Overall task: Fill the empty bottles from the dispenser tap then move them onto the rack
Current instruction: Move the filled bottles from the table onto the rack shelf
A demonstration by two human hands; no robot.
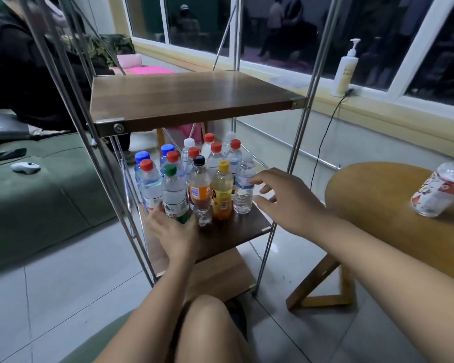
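Head view, seated person before a metal-framed rack. Left of centre, the left hand (173,231) wraps its fingers round the base of a green-capped bottle (174,189) standing at the front left of the rack's middle shelf (236,231), touching a red-capped bottle (150,184) beside it. Centre: a black-capped bottle (200,187) and a yellow-capped bottle (222,189) complete the front row, with more capped bottles packed close behind. Right of centre, a clear white-capped bottle (244,184) ends the row; the right hand (286,197) hovers just beside it, fingers spread wide and holding nothing. Far right, one more bottle (440,189) sits on a wooden stool (372,189); its fill level cannot be told. No dispenser tap is in view. Judged step: seating the green-capped bottle. To do it well, keep the grip low, set the base flat, then open the fingers straight back so no neighbour is toppled; the free hand could steady the row's right end.
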